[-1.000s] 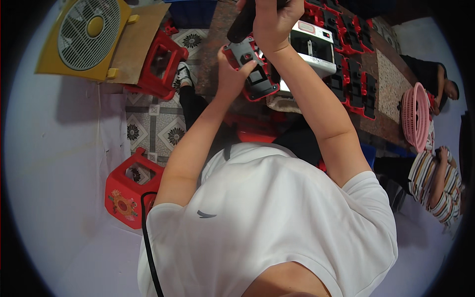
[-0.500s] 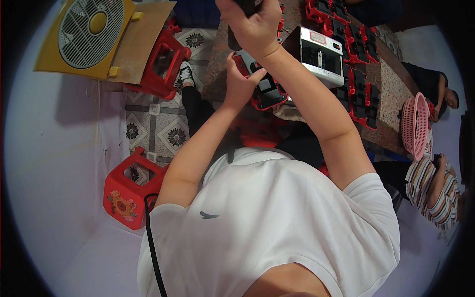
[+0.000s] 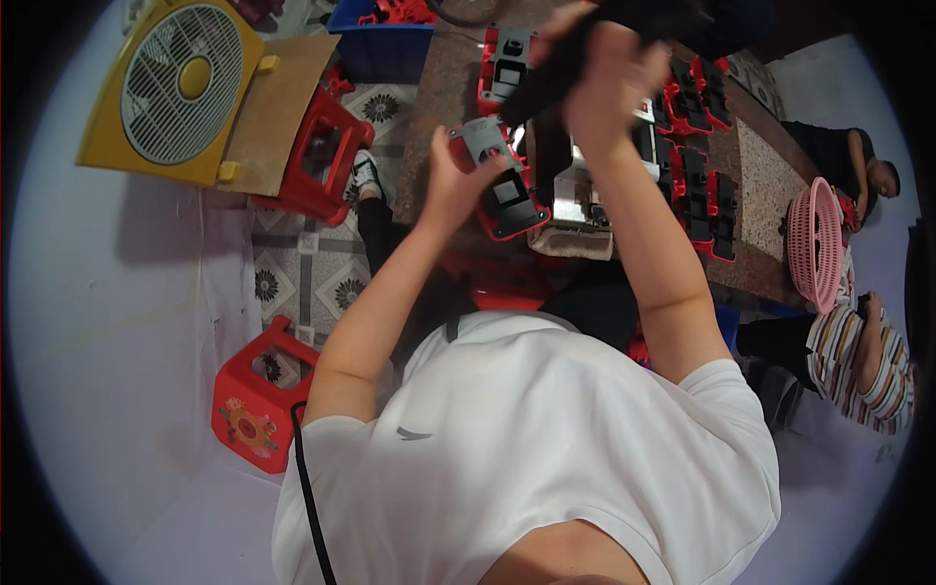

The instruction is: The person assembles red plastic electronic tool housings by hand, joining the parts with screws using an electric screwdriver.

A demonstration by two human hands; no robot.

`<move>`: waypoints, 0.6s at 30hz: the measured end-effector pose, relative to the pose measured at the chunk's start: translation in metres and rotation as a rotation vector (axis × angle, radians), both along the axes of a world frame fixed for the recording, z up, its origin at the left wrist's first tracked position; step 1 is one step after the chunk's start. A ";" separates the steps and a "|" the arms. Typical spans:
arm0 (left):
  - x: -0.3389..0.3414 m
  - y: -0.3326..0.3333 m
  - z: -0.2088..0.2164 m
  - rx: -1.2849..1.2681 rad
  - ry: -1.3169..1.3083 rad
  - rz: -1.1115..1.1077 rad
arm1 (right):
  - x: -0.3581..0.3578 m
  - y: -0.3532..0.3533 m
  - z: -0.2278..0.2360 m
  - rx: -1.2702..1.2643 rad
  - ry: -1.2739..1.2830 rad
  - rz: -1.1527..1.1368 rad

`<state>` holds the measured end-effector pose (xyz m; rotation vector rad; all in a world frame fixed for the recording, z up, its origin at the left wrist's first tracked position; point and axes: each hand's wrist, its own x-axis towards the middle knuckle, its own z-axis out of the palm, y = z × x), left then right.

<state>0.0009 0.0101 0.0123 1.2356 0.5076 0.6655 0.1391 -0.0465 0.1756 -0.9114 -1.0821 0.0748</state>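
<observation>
our left hand [image 3: 460, 185] clasps the oblong grey-and-black plastic housing with red edging [image 3: 514, 207] at the speckled brown stone bench's [image 3: 436, 83] edge; brace it firmly. our blurred right hand [image 3: 612, 93] grasps a long black handheld tool [image 3: 543, 83]; we should align its tip before pressing.

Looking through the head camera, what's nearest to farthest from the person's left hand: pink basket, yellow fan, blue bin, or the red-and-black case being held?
1. Red-and-black case: in the left hand itself.
2. Blue bin: ahead, slightly left.
3. Yellow fan: well off to the left.
4. Pink basket: far over on the right.
</observation>
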 end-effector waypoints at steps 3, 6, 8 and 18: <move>0.040 0.056 0.003 0.268 0.251 0.118 | 0.010 -0.075 0.021 -0.066 0.128 -0.076; 0.091 0.111 0.005 0.396 0.416 0.048 | 0.005 -0.110 0.022 -0.132 0.116 -0.098; 0.120 0.099 0.038 0.169 0.548 -0.338 | 0.004 -0.135 0.014 -0.161 0.102 -0.161; 0.042 0.076 0.079 -0.486 -0.223 -0.370 | 0.011 -0.159 -0.039 -0.054 -0.048 -0.309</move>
